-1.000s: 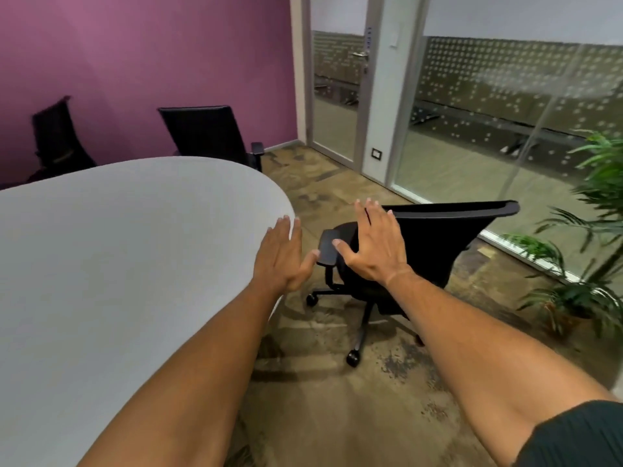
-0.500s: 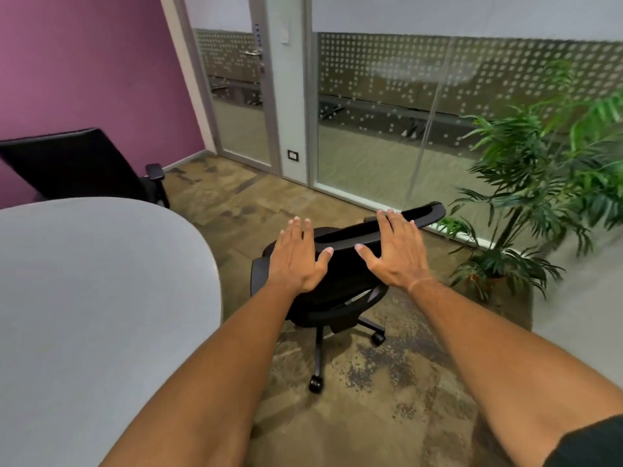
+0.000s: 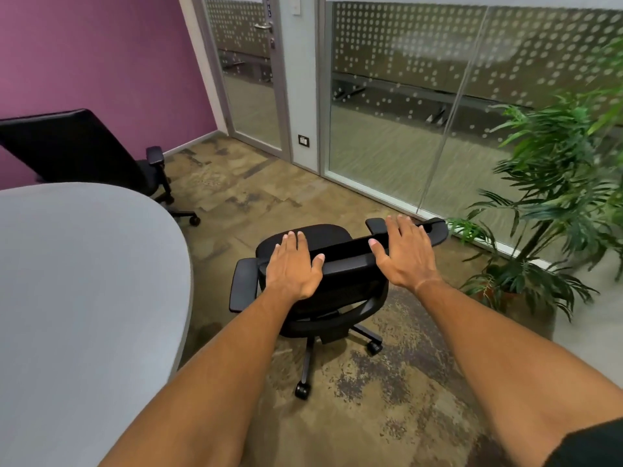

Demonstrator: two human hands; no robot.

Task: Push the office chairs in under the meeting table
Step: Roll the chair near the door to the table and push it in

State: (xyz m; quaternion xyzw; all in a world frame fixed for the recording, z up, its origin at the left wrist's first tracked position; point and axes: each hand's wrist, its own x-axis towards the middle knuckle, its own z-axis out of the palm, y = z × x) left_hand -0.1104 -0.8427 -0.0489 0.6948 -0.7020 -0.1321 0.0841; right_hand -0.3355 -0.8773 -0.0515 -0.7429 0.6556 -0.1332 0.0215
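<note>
A black office chair (image 3: 344,291) on castors stands on the carpet just right of the grey meeting table (image 3: 84,281), its backrest towards me and its seat facing away from me. My left hand (image 3: 293,267) lies flat over the left end of the backrest's top edge, fingers stretched out. My right hand (image 3: 404,254) is spread over the right end of that edge. Neither hand is curled around the edge. A second black chair (image 3: 77,146) stands at the table's far side by the purple wall.
A large potted plant (image 3: 556,197) stands close to the right of the chair. A glass partition (image 3: 387,129) and a glass door (image 3: 249,79) run behind it. Patterned carpet (image 3: 387,382) covers the floor between table and plant.
I have come closer to the chair, and the view has swung right. Both hands went from mid-air in front of the chair to the top of its backrest.
</note>
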